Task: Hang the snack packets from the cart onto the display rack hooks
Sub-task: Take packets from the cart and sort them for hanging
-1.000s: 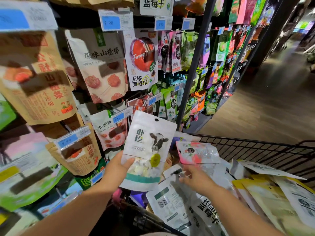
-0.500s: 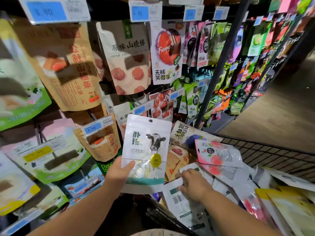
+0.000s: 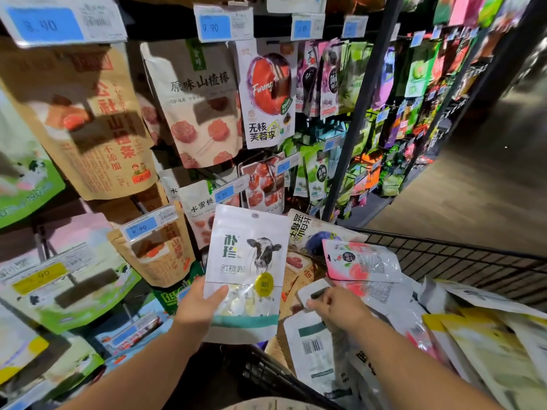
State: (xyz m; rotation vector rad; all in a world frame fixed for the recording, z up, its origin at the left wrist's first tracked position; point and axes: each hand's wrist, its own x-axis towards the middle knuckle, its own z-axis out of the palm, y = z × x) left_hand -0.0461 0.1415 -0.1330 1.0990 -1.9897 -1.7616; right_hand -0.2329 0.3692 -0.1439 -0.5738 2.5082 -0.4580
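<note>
Closest to the camera, over the near rim of the wire cart (image 3: 260, 371), the two hands worked apart. Left hand (image 3: 196, 307) gripped the cow-print packet (image 3: 251, 255) low on its left edge, thumb across the front. It held the packet upright above the cart and short of the rack, with the hang hole on no hook. Right hand (image 3: 339, 309) reached into the cart's pile, fingers curled at the corner of a white packet (image 3: 309, 290); whether it had a grip could not be told. Just beyond, a pink packet (image 3: 362, 261) and many others lay heaped in the cart. Farther back, the display rack (image 3: 352, 128) hung dense with packets behind blue price tags (image 3: 214, 26). Judgement: one packet was in hand and unhung, and most of the load was left.
</note>
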